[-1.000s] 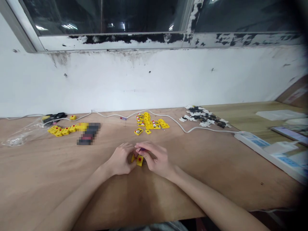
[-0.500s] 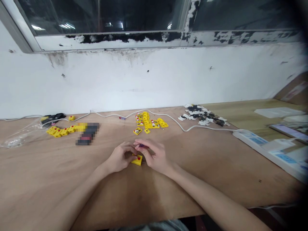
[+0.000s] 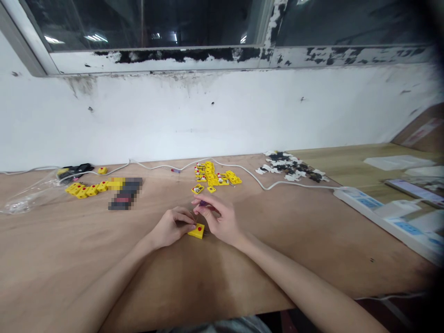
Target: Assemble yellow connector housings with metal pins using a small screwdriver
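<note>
A small yellow block with a red button [image 3: 197, 230] lies flat on the wooden table [image 3: 243, 259] in front of me. My left hand [image 3: 170, 227] is curled with its fingertips pressed on the block's left edge. My right hand [image 3: 218, 218] hovers just above and to the right of it, fingers pinched on a small purple-handled tool [image 3: 203, 203] whose thin tip points down toward the block.
A pile of yellow blocks [image 3: 214, 175] sits behind my hands, and a row of yellow blocks [image 3: 87, 188] lies at the left beside a clear plastic bag [image 3: 27, 196]. Black and white parts [image 3: 291, 169] lie at right. A white cable [image 3: 263, 185] runs to a power strip [image 3: 381, 213].
The yellow block went from upright between both hands to lying flat on the table. My right hand rose slightly with the purple-handled tool.
</note>
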### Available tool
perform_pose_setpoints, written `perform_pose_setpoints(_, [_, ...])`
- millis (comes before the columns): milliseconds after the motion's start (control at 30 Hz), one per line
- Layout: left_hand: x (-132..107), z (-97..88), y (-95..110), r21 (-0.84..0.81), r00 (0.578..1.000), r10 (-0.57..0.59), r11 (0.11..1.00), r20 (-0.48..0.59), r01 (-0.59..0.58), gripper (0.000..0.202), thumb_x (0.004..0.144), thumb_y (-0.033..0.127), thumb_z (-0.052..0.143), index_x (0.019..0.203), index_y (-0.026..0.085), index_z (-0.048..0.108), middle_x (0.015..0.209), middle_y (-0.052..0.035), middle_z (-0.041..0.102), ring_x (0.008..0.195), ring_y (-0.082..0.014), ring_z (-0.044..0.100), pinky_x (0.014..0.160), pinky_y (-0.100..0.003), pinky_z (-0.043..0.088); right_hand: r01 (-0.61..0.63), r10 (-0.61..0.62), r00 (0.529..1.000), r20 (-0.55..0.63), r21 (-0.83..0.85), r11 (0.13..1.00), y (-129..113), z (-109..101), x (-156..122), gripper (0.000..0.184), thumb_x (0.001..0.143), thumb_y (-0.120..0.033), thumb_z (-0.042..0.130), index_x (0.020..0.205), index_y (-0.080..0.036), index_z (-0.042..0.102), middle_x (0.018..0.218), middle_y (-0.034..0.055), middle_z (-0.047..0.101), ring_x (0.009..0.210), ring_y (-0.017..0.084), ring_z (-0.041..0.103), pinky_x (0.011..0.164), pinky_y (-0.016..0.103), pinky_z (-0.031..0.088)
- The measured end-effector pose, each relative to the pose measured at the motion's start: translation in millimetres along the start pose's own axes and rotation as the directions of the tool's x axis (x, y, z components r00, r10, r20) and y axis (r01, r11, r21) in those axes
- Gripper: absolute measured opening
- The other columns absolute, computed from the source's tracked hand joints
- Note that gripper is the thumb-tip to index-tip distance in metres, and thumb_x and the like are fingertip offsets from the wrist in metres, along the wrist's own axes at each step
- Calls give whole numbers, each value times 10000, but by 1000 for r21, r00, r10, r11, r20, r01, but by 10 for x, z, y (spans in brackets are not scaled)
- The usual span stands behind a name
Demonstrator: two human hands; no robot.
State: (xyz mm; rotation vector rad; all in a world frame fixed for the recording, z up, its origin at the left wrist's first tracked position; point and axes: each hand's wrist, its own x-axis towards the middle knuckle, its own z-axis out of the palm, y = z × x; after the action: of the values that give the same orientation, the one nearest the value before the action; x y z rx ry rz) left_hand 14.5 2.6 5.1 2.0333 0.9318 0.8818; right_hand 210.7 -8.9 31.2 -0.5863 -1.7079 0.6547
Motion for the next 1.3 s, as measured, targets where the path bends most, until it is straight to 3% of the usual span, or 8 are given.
perform_pose_setpoints(167, [2,-5,27,43,1000,9,999,2,-9,153,846,355,723,805,237,813,944,-79,730,944,-217,649,876,-343,524,29,-28,999,20,-32,999,-30,1,20,310,966,-153,524,1239,-253,630,1055,51,715,828,135,704,753,273,601])
perform_pose_setpoints(400, [-31,-82,117,-30,988,-27,999,155,32,204,891,338,664,971,205,796,1066,-96,707,942,-197,663,820,-288,539,-7,8,997,79,-15,1000,-55,1,45,319,968,-155,531,1256,-253,631,1048,41,711,821,119,696,746,246,601])
perform_pose_setpoints(667, [-38,41,26,-53,999,-38,998,27,39,193,870,342,690,882,188,806,962,-95,723,869,-191,669,779,-287,549,-41,46,988,149,-36,998,-114,-44,61,346,1001,-201,495,1332,-243,589,1203,81,688,1028,170,690,909,323,580])
perform_pose_setpoints(867, [-48,61,27,-39,999,-43,998,1,43,174,852,330,701,868,195,809,964,-83,733,859,-191,682,770,-282,547,47,-42,996,79,-72,996,-124,-18,118,204,938,-185,600,1103,-237,708,999,48,727,911,166,701,842,307,588])
perform_pose_setpoints(967, [-50,65,23,-30,999,-36,999,-16,36,166,841,331,707,849,201,810,943,-78,734,867,-194,683,781,-286,551,-4,16,989,144,-83,997,-127,-23,150,280,958,-175,547,1205,-233,666,1098,70,712,974,174,697,858,315,588])
perform_pose_setpoints(1033, [-48,71,17,-21,999,-37,999,-17,36,160,838,328,707,842,205,809,941,-74,736,870,-194,684,766,-278,552,-45,55,982,180,-61,997,-132,-22,180,289,967,-163,525,1209,-241,664,1116,61,716,915,154,713,812,289,598])
perform_pose_setpoints(1167, [-41,85,4,7,998,-50,999,-31,51,128,825,280,704,816,197,801,924,-60,748,835,-188,685,703,-253,539,47,-15,984,175,-178,983,-162,-9,274,173,927,-208,619,1067,-212,719,998,64,721,831,159,691,796,305,581])
perform_pose_setpoints(1300, [-33,98,-15,23,998,-45,999,-32,46,116,816,235,694,774,185,790,858,-46,751,771,-174,672,667,-244,523,71,-2,940,342,-189,979,-160,-11,381,319,948,-172,565,1252,-208,655,1039,69,741,876,160,702,814,301,569])
